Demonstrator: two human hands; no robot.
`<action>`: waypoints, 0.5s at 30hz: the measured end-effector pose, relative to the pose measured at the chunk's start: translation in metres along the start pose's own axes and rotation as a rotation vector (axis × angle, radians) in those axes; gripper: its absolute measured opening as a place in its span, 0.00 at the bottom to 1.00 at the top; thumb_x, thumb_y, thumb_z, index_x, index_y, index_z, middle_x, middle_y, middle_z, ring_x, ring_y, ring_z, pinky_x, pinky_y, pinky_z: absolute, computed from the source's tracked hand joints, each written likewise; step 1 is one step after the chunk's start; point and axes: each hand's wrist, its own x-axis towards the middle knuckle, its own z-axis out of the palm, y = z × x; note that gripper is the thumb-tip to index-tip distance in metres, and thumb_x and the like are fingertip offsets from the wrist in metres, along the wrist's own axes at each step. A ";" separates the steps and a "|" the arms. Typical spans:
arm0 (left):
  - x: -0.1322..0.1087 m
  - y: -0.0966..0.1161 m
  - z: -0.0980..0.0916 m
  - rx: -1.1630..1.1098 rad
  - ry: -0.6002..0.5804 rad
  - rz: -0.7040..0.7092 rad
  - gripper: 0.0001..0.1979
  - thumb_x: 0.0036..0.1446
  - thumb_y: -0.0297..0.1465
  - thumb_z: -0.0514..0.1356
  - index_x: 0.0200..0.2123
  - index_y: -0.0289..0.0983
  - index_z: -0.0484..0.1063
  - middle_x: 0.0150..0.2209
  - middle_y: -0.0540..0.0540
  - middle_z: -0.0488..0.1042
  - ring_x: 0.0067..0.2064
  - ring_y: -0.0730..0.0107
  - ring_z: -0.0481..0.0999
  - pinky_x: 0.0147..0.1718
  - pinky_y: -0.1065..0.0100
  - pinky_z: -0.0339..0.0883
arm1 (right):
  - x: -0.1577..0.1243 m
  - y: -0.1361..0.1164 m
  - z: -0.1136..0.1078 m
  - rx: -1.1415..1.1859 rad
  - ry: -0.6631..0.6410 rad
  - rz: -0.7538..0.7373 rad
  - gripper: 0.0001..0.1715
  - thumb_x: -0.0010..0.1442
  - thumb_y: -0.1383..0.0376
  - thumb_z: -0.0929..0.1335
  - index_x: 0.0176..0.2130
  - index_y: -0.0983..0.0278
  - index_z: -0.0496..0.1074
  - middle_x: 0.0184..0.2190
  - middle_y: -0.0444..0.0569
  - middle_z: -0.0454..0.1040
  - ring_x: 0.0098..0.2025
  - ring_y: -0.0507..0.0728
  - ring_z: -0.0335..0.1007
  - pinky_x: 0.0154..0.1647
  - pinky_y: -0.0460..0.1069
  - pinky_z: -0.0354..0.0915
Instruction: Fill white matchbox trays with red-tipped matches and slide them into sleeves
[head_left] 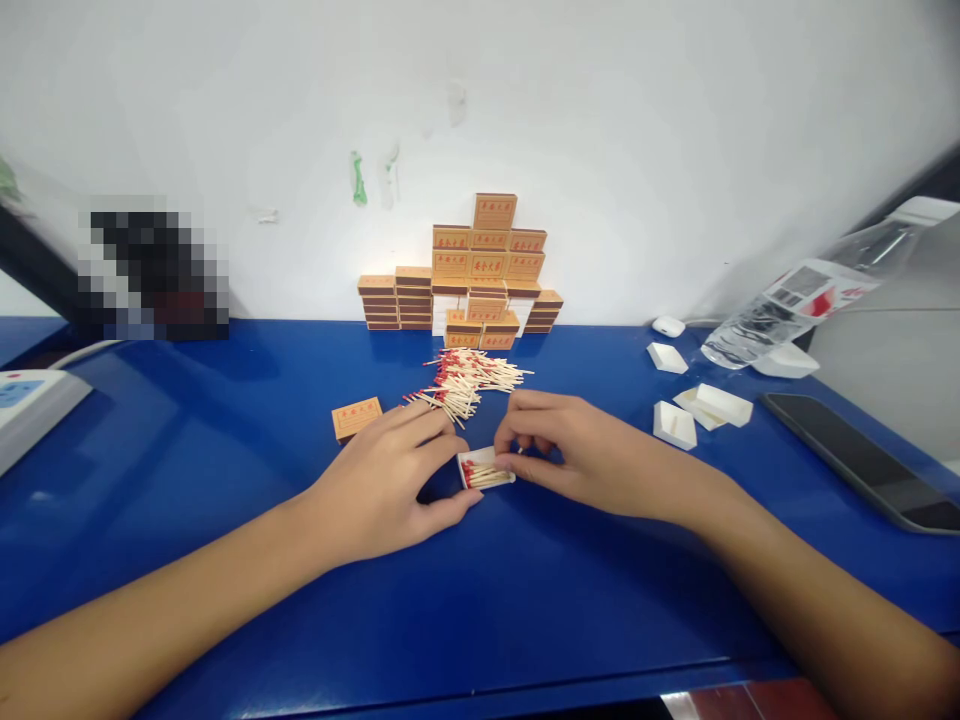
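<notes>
Matches [487,477] with red tips and pale wooden sticks lie side by side in the small white cardboard tray [480,456]. It sits flat on the blue table [225,450] between your two hands, in the middle and close to you.

Your left hand [382,480] is half open and cupped against the tray's left end. The thumb tip touches the near corner, the fingers curve around the far side, and nothing is enclosed in the palm. I judge that you place it so that the light tray does not slide.

Your right hand [577,455] has thumb and forefinger pinched together on the tray's right edge, just over the stick ends. Whether a single match is also between them I cannot tell — it is too small to see.

The loose heap [469,380] of the same matches lies just behind the tray, near both sets of fingers, probably for a short reach. One flat tan matchbox [357,418] lies just beside your left fingers.

The stacked tan matchboxes [487,270] stand against the white wall, well apart from your hands. Three empty white trays [673,424] wait to the right of your right hand. Beyond them a clear plastic bottle [787,310] lies tilted, and a black phone [862,460] lies flat near the table's right side.
</notes>
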 end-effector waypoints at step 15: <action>0.000 -0.001 -0.001 -0.001 0.017 -0.023 0.13 0.66 0.38 0.65 0.46 0.34 0.80 0.40 0.41 0.78 0.43 0.56 0.76 0.45 0.54 0.74 | -0.002 0.032 -0.008 0.023 -0.097 0.077 0.12 0.74 0.58 0.66 0.40 0.60 0.73 0.43 0.50 0.73 0.42 0.58 0.69 0.43 0.53 0.65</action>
